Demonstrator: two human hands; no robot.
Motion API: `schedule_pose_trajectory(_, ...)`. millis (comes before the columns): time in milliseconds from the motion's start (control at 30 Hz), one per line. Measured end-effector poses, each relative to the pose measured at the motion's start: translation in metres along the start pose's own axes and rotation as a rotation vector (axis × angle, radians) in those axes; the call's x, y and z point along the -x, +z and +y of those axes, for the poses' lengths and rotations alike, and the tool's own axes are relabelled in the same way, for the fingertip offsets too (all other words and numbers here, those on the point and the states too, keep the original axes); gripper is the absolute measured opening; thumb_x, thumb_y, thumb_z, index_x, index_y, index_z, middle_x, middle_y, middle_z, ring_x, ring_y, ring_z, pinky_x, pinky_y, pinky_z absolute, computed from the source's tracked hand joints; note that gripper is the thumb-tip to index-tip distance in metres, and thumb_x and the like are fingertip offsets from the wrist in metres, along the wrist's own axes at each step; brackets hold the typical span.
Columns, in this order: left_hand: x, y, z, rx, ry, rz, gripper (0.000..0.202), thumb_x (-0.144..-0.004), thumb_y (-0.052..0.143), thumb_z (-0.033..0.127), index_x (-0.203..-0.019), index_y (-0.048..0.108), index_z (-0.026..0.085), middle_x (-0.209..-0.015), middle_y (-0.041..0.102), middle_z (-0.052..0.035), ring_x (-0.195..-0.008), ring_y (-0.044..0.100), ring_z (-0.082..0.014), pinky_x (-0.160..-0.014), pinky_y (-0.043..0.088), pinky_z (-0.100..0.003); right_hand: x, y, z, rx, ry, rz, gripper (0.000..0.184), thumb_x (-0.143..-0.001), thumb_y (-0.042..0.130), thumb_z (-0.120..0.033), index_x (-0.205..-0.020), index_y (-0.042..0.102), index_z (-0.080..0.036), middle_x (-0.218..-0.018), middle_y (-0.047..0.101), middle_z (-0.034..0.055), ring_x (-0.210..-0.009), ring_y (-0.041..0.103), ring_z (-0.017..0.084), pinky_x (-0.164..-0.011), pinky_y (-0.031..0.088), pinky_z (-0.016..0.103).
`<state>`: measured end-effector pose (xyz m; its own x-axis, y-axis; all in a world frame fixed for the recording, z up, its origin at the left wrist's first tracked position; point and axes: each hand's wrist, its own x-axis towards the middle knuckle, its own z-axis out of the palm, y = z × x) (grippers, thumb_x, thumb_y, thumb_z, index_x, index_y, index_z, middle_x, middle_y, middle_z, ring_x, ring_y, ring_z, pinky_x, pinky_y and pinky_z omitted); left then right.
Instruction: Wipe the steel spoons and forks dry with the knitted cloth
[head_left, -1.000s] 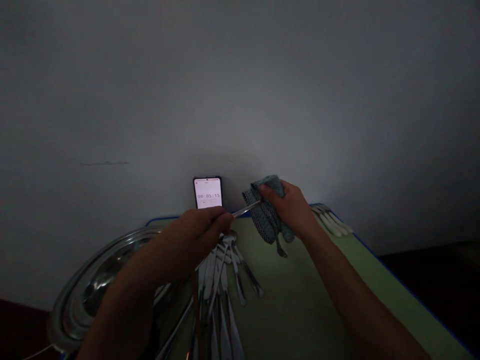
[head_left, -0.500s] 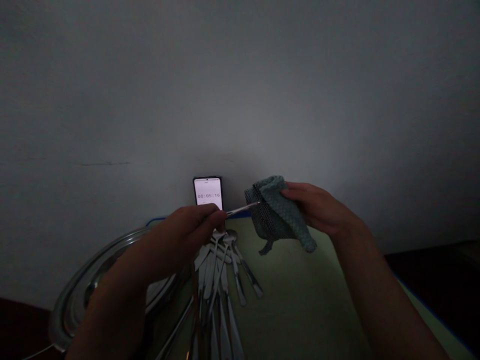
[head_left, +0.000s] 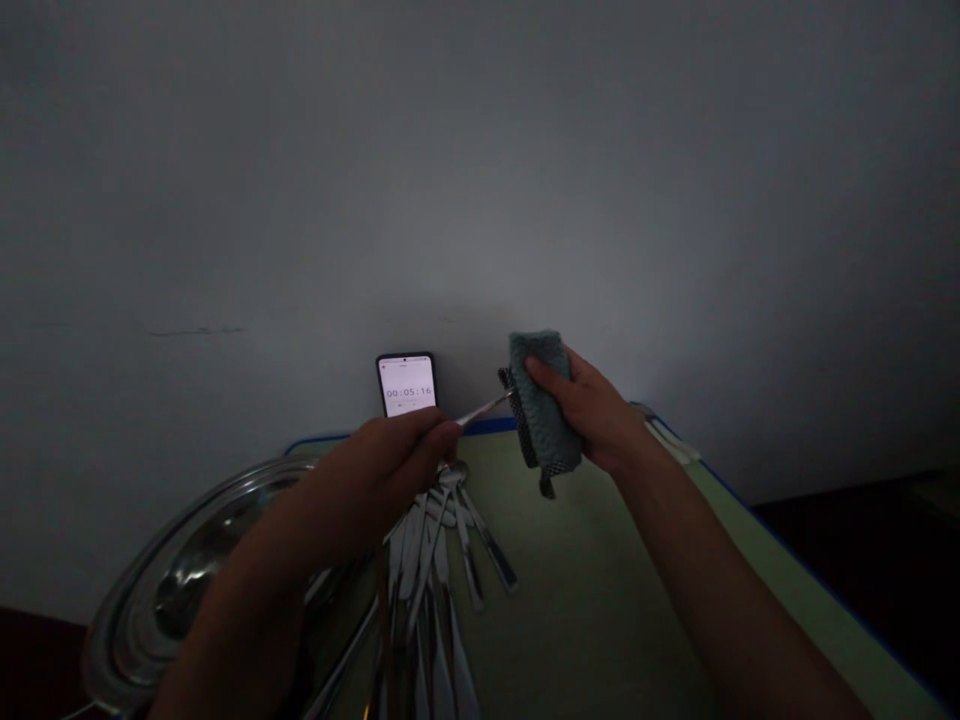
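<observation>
My left hand (head_left: pixel 401 455) is closed around one end of a thin metal piece of cutlery (head_left: pixel 484 408). The far end of that piece meets the cloth, so I cannot tell its kind. My right hand (head_left: pixel 592 400) grips a folded grey-green cloth (head_left: pixel 544 400) with a dark speckled side, its thumb pressed on the front. Below my left hand, a pile of metal cutlery (head_left: pixel 439 570), spoons and knives among it, lies on the green tabletop (head_left: pixel 577 590).
A phone (head_left: pixel 407 385) showing a timer leans against the grey wall (head_left: pixel 480 200). At the left stands a shiny round metal basin (head_left: pixel 142 570), partly behind my left forearm. A few pale pieces of cutlery (head_left: pixel 673 440) lie by the table's right edge.
The cloth has gone from hanging loosely to folded over, with my right thumb now across its front. My right hand has moved left, towards the cutlery's end. My left hand keeps its grip.
</observation>
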<state>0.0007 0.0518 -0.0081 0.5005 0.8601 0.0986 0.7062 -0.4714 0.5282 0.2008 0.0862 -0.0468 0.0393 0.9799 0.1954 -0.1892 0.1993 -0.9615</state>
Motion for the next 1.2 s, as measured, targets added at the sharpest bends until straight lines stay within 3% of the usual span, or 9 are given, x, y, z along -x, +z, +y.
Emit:
schedule_pose_trajectory(100,-0.002,0.002,-0.002,0.019,-0.022,0.004,0.032,-0.088,0.034,0.041,-0.076,0.052,0.018,-0.058,0.050,0.0030,-0.052,0.045,-0.0112,-0.051,0.036,-0.023,0.001,0.008,0.002,-0.140,0.070,-0.007,0.021,-0.074,0.062,-0.037,-0.085,0.059,-0.020,-0.077,0.068,0.0024,-0.064,0.062,0.015,-0.058,0.049,0.028)
schedule_pose_trajectory(233,0.003,-0.006,-0.009,0.095,-0.027,-0.007,0.033,-0.087,0.035,0.042,-0.073,0.053,0.018,-0.058,0.047,0.0035,-0.053,0.043,-0.0101,-0.050,0.035,-0.021,0.004,0.003,-0.002,-0.125,0.026,-0.102,0.017,-0.073,0.063,-0.026,-0.088,0.060,-0.019,-0.081,0.069,0.0023,-0.071,0.064,0.016,-0.065,0.050,0.029)
schedule_pose_trajectory(400,0.017,-0.026,-0.015,0.179,-0.020,0.063,0.034,-0.082,0.041,0.043,-0.069,0.059,0.017,-0.057,0.045,0.0037,-0.054,0.040,-0.0090,-0.050,0.031,-0.020,0.015,-0.012,-0.017,0.319,-0.057,-0.572,0.020,-0.073,0.061,-0.020,-0.092,0.066,-0.021,-0.083,0.069,-0.0008,-0.074,0.063,0.016,-0.068,0.048,0.029)
schedule_pose_trajectory(533,0.022,-0.028,-0.011,0.175,-0.027,0.043,0.036,-0.079,0.043,0.045,-0.068,0.062,0.017,-0.057,0.049,0.0029,-0.054,0.043,-0.0097,-0.049,0.033,-0.020,0.022,-0.013,-0.028,0.611,-0.172,-0.731,0.018,-0.076,0.058,-0.017,-0.089,0.069,-0.022,-0.078,0.069,-0.0028,-0.070,0.061,0.015,-0.063,0.046,0.025)
schedule_pose_trajectory(767,0.019,-0.015,0.001,-0.015,0.049,0.005,0.035,-0.085,0.038,0.042,-0.077,0.062,0.019,-0.067,0.062,0.0011,-0.062,0.056,-0.0131,-0.059,0.041,-0.023,0.025,-0.018,-0.038,0.752,-0.040,-0.791,0.021,-0.079,0.058,-0.030,-0.093,0.068,-0.018,-0.082,0.069,0.0002,-0.068,0.061,0.013,-0.060,0.046,0.022)
schedule_pose_trajectory(1000,0.013,0.004,0.009,-0.168,0.119,-0.161,0.031,-0.088,0.034,0.028,-0.082,0.063,0.020,-0.071,0.066,-0.0005,-0.063,0.060,-0.0141,-0.062,0.045,-0.024,0.030,0.009,-0.031,0.888,-0.104,-0.957,0.014,-0.082,0.054,-0.026,-0.082,0.063,-0.015,-0.072,0.063,-0.0021,-0.064,0.055,0.010,-0.056,0.039,0.019)
schedule_pose_trajectory(1200,0.019,-0.009,-0.007,-0.079,0.136,-0.043,0.029,-0.089,0.040,0.039,-0.090,0.064,0.023,-0.082,0.068,0.0016,-0.074,0.062,-0.0136,-0.067,0.046,-0.020,0.029,-0.011,-0.040,0.823,-0.114,-0.879,0.018,-0.085,0.052,-0.031,-0.088,0.063,-0.017,-0.079,0.065,-0.0023,-0.068,0.057,0.010,-0.062,0.043,0.019)
